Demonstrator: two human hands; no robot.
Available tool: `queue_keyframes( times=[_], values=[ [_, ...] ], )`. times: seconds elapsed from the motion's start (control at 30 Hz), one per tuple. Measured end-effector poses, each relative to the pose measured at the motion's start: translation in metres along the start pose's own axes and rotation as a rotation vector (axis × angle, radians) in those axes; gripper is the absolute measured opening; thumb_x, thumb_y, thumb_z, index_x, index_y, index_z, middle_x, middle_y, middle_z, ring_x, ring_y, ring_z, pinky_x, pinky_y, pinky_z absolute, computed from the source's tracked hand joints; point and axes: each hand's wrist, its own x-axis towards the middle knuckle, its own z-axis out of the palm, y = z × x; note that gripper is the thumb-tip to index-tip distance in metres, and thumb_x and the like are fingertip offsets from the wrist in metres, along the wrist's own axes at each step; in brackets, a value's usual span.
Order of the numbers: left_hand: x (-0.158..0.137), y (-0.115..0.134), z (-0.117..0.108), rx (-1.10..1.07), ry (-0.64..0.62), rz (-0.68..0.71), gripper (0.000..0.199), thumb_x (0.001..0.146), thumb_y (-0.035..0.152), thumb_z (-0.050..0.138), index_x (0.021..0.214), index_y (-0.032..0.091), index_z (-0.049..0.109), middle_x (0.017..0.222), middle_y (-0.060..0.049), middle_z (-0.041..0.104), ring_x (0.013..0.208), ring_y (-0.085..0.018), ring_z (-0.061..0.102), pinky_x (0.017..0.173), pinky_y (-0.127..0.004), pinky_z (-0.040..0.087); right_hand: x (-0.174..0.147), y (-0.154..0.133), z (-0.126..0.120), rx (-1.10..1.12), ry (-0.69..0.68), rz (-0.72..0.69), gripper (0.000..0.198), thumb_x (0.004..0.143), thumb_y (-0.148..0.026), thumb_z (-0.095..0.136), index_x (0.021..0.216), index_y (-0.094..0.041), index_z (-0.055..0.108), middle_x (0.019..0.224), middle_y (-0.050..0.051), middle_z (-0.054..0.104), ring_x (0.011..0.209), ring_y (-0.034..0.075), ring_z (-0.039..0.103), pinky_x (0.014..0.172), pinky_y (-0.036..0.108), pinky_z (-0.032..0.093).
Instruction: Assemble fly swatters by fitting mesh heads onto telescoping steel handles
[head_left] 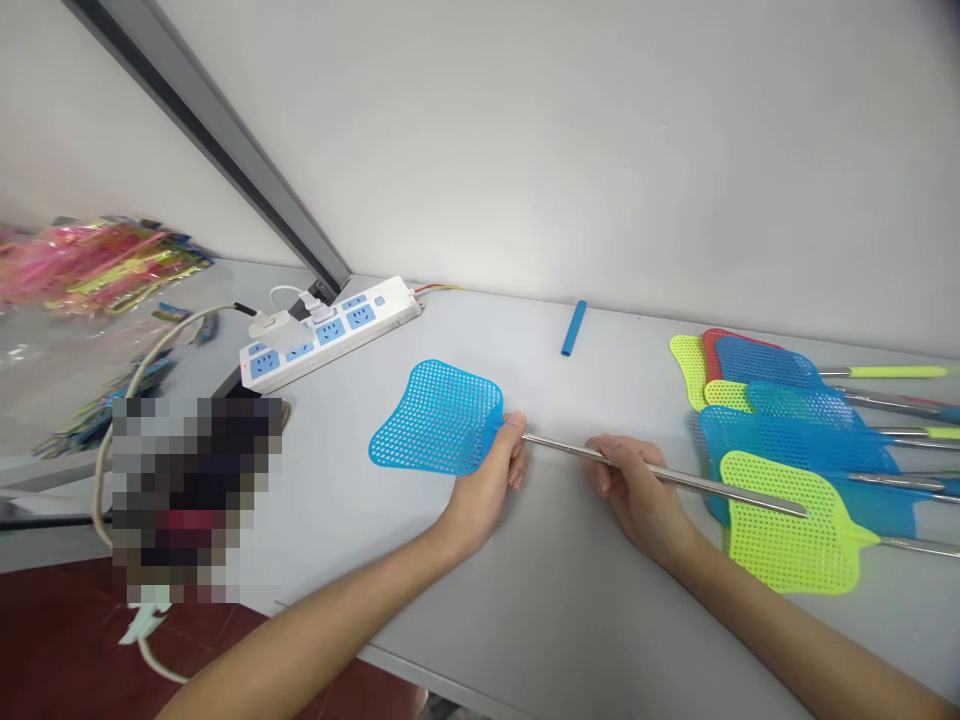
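Note:
A blue fly swatter [442,418] with a perforated head and a thin metal telescopic rod lies across both hands above the table. My left hand [491,465] pinches it at the neck, where the head meets the rod. Further along the rod, my right hand [637,490] is closed around the metal. The rod's far end passes over a yellow-green fly swatter [787,550] on the right. A short blue tube [574,328] lies apart from the hands, near the wall.
Several fly swatters in blue, red and yellow-green [686,365] overlap at the right. A white power strip [330,335] with plugs and cables stands at the back left, before a metal post [247,160]. Packaged items [112,265] lie far left; a blurred-out patch [195,500] covers something nearer.

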Motion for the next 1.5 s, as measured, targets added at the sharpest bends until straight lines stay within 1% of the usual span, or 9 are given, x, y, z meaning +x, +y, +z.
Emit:
queue_keyframes(
  times=[0.27, 0.47, 0.57, 0.7, 0.9, 1.03, 1.33, 1.5],
  values=[
    [-0.0002, 0.0021, -0.0021, 0.065, -0.085, -0.006, 0.038, 0.081, 0.045, 0.037, 0.053, 0.019, 0.034, 0.041, 0.006, 0.032, 0.042, -0.008, 0.033, 0.048, -0.023, 0.030, -0.0006, 0.0002, -0.0002, 0.000, -0.008, 0.003, 0.043, 0.080, -0.038, 0.037, 0.043, -0.018, 0.039, 0.047, 0.000, 0.034, 0.051, 0.012, 0.033, 0.053, 0.027, 0.027],
    [-0.0008, 0.0023, -0.0016, 0.194, -0.079, -0.008, 0.042, 0.078, 0.048, 0.040, 0.049, 0.019, 0.034, 0.042, 0.004, 0.033, 0.043, -0.009, 0.033, 0.050, -0.023, 0.030, -0.0006, -0.0007, -0.0004, -0.036, -0.055, -0.024, 0.042, 0.082, -0.038, 0.036, 0.045, -0.018, 0.040, 0.048, -0.001, 0.034, 0.051, 0.012, 0.033, 0.053, 0.027, 0.026],
    [-0.0009, 0.0022, -0.0014, 0.214, -0.117, -0.038, 0.044, 0.078, 0.050, 0.038, 0.047, 0.019, 0.033, 0.042, 0.003, 0.033, 0.045, -0.009, 0.033, 0.050, -0.023, 0.030, -0.0001, -0.0018, -0.0002, -0.064, -0.094, -0.028, 0.042, 0.082, -0.040, 0.035, 0.046, -0.018, 0.040, 0.048, 0.000, 0.036, 0.051, 0.012, 0.034, 0.053, 0.027, 0.026],
    [-0.0008, 0.0019, -0.0019, 0.228, -0.166, -0.033, 0.046, 0.079, 0.049, 0.036, 0.045, 0.019, 0.033, 0.043, 0.003, 0.033, 0.046, -0.010, 0.034, 0.051, -0.024, 0.030, 0.0002, -0.0039, 0.0007, -0.087, -0.125, -0.028, 0.043, 0.082, -0.041, 0.033, 0.047, -0.017, 0.040, 0.048, -0.001, 0.036, 0.051, 0.012, 0.034, 0.052, 0.026, 0.026],
    [-0.0012, 0.0037, -0.0026, 0.268, -0.209, -0.012, 0.047, 0.082, 0.045, 0.033, 0.043, 0.018, 0.032, 0.044, 0.002, 0.034, 0.049, -0.011, 0.034, 0.055, -0.024, 0.029, 0.0000, -0.0039, 0.0012, -0.090, -0.126, -0.035, 0.043, 0.082, -0.040, 0.033, 0.047, -0.017, 0.040, 0.048, -0.001, 0.036, 0.052, 0.012, 0.034, 0.053, 0.026, 0.025],
    [-0.0014, 0.0052, -0.0021, 0.280, -0.210, -0.002, 0.047, 0.082, 0.044, 0.032, 0.043, 0.018, 0.032, 0.044, 0.002, 0.035, 0.050, -0.011, 0.035, 0.056, -0.024, 0.029, 0.0000, -0.0026, 0.0011, -0.080, -0.114, -0.028, 0.043, 0.082, -0.041, 0.034, 0.046, -0.017, 0.040, 0.048, 0.000, 0.036, 0.052, 0.012, 0.034, 0.053, 0.026, 0.025],
    [-0.0018, 0.0072, -0.0015, 0.274, -0.206, -0.031, 0.044, 0.082, 0.046, 0.030, 0.048, 0.019, 0.036, 0.043, 0.003, 0.034, 0.049, -0.011, 0.034, 0.055, -0.024, 0.028, 0.0004, -0.0017, 0.0004, -0.054, -0.096, -0.027, 0.042, 0.083, -0.038, 0.034, 0.047, -0.017, 0.040, 0.048, -0.001, 0.035, 0.052, 0.012, 0.033, 0.055, 0.027, 0.025],
    [-0.0017, 0.0066, -0.0029, 0.274, -0.225, -0.070, 0.043, 0.083, 0.047, 0.029, 0.052, 0.018, 0.038, 0.045, 0.004, 0.034, 0.050, -0.010, 0.035, 0.056, -0.024, 0.029, 0.0010, -0.0008, 0.0001, -0.059, -0.089, -0.023, 0.041, 0.083, -0.037, 0.034, 0.047, -0.017, 0.040, 0.049, -0.001, 0.035, 0.053, 0.011, 0.033, 0.054, 0.026, 0.025]
  ],
)
